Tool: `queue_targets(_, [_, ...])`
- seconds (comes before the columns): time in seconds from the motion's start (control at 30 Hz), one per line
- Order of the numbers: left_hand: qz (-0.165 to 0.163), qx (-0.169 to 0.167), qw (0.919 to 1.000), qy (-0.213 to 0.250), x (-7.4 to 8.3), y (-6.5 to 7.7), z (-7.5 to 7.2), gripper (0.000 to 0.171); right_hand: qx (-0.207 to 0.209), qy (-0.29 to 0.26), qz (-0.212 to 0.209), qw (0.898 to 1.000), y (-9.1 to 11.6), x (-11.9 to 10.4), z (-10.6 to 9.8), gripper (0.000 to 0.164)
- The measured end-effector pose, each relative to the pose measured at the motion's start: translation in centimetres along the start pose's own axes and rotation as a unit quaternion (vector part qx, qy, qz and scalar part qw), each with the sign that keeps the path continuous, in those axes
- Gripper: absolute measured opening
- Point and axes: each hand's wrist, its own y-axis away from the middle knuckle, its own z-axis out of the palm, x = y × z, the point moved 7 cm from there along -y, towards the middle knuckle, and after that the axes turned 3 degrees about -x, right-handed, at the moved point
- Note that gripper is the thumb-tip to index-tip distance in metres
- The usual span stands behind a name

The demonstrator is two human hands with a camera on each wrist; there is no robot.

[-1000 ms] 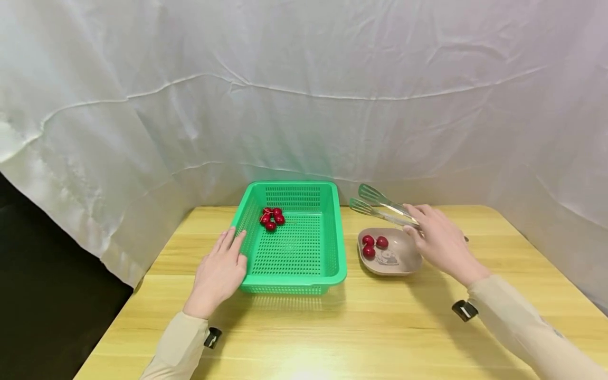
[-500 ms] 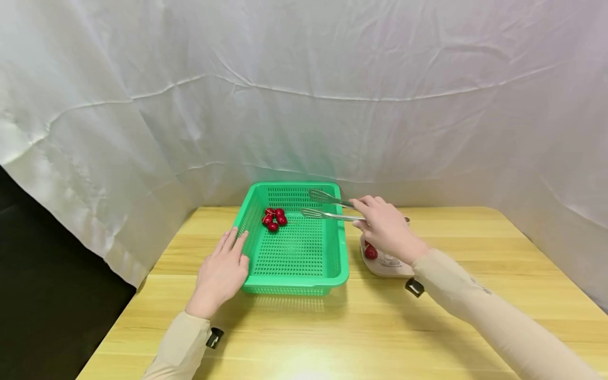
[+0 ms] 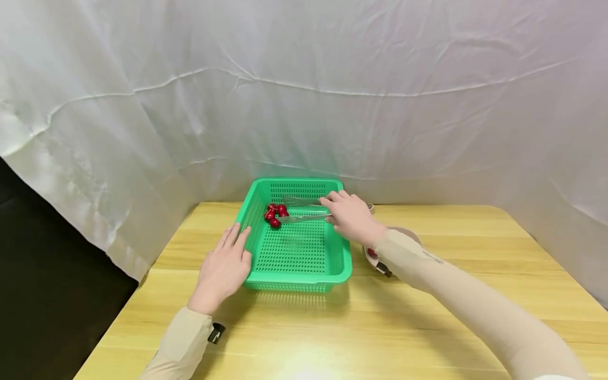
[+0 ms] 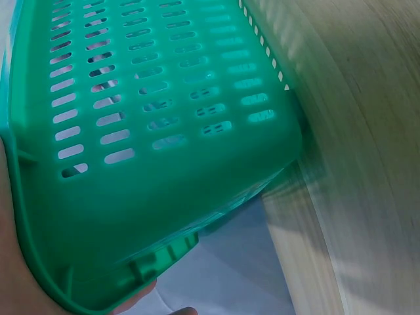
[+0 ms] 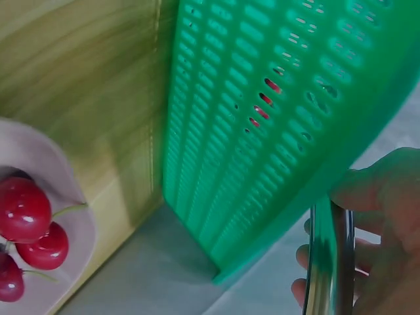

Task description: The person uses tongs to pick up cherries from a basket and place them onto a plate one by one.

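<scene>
The right hand (image 3: pixel 351 218) grips spread tongs (image 3: pixel 309 217) over the green basket (image 3: pixel 296 277) (the left hand (image 3: pixel 224 270) rests straight-fingered on its left side). Closing them off-centre could scatter its cherries (image 3: pixel 271 215).

On my feed I read the basket (image 3: pixel 294 278) as smooth, semi-gloss plastic; the tongs (image 5: pixel 342 262) as polished, reflective metal; the cherries (image 5: pixel 23 210) as smooth and high-gloss; the surface (image 3: pixel 266 338) as smooth, grained wood; the backdrop (image 3: pixel 304 132) as creased, satin-sheen cloth.
</scene>
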Motion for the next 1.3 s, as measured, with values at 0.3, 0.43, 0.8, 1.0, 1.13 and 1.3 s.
queue_targets(0.3, [-0.004,-0.003,1.0,0.002,0.3,0.1,0.0,0.055,-0.045,0.049,-0.011,0.998,-2.2,-0.7,2.1,0.045])
queue_targets(0.43, [-0.001,-0.003,1.0,0.002,0.4,0.1,0.1,0.055,-0.059,0.058,-0.016,0.996,-2.8,-0.9,3.2,0.046])
queue_targets(0.8, [-0.001,0.0,1.0,0.003,0.8,0.3,0.3,0.055,-0.083,0.046,-0.027,0.995,-3.7,-1.4,4.7,0.046])
queue_targets(1.0, [-0.004,0.001,1.0,0.004,0.7,0.3,0.3,0.055,-0.077,0.04,-0.032,0.996,-3.8,-1.4,4.9,0.043])
queue_targets(1.13, [-0.004,0.0,1.0,0.004,0.6,0.3,0.3,0.055,-0.069,0.042,-0.034,0.996,-3.8,-1.5,4.9,0.04])
queue_targets(1.3, [-0.004,0.001,1.0,0.003,0.5,0.3,0.2,0.055,-0.061,0.043,-0.033,0.997,-3.8,-1.7,4.9,0.038])
